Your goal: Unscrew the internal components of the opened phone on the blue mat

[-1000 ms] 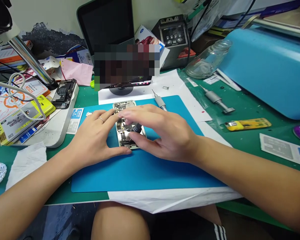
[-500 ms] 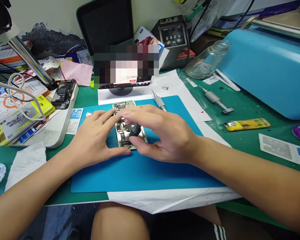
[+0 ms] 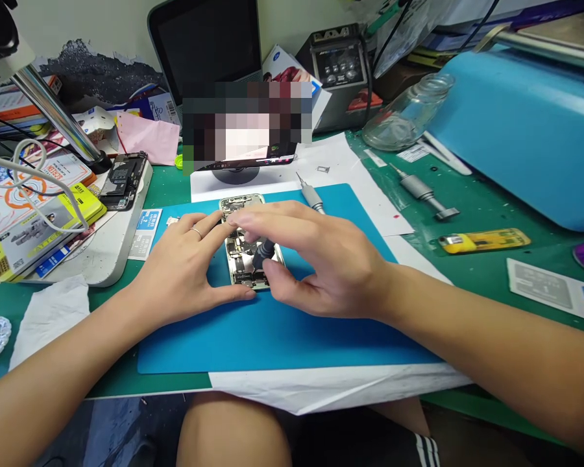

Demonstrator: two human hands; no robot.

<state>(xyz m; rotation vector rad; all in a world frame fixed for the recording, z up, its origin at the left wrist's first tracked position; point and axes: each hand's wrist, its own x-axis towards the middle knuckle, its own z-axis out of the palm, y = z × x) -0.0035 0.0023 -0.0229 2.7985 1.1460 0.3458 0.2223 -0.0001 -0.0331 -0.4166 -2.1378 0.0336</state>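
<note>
The left hand (image 3: 182, 269) is resting spread, fingertips at the phone's (image 3: 237, 251) left side, thumb by its near end. Lying on the mat (image 3: 272, 340), the phone is probably feeling light and stiff, with fragile insides, its frame offering the safest hold. Over its near half, the driver (image 3: 263, 255) is leaning, pinched by the right hand (image 3: 331, 259).

The green bench (image 3: 477, 282) carries white paper (image 3: 343, 395) and, beneath the left hand (image 3: 182, 269) and right hand (image 3: 326, 259), a blue mat (image 3: 282, 344); a grey screwdriver (image 3: 417, 188), yellow tool (image 3: 486, 241) and card (image 3: 540, 284) lie right of the right hand, a crumpled tissue (image 3: 53, 318) left of the left hand
</note>
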